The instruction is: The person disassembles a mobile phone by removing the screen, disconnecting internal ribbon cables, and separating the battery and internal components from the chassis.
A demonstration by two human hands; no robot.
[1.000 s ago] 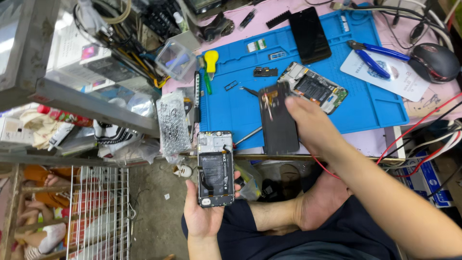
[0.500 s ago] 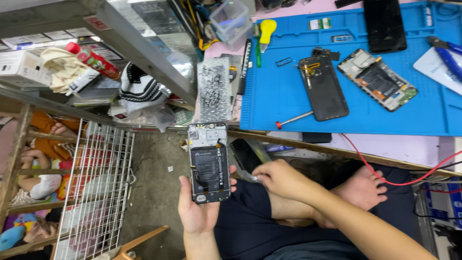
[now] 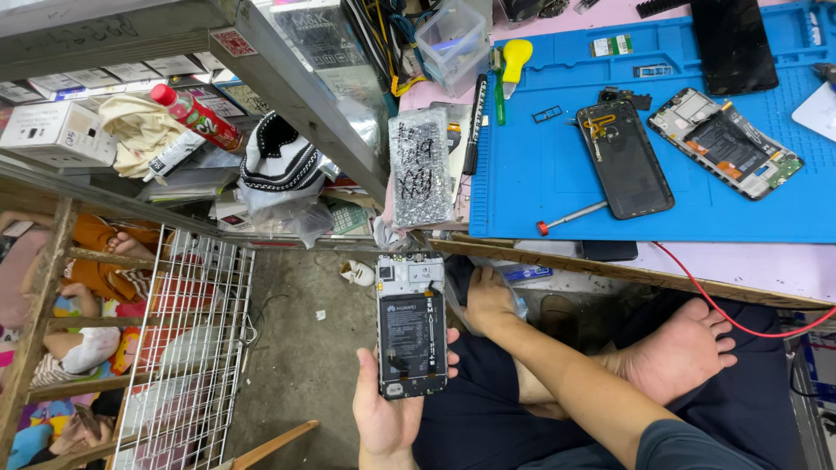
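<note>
Below the bench edge | our left hand, fingers wrapped, holds the opened phone upright, long axis pointing benchward | our right hand beside its top-right, fingers hidden, grip unclear.

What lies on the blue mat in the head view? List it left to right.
Yellow pry tool → red-tipped screwdriver → black back cover → opened phone frame, all on the blue mat.

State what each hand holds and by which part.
Left hand holds the opened phone by its lower end, fingers wrapping its sides. Right hand reaches under the table edge; any hold there cannot be told.
</note>
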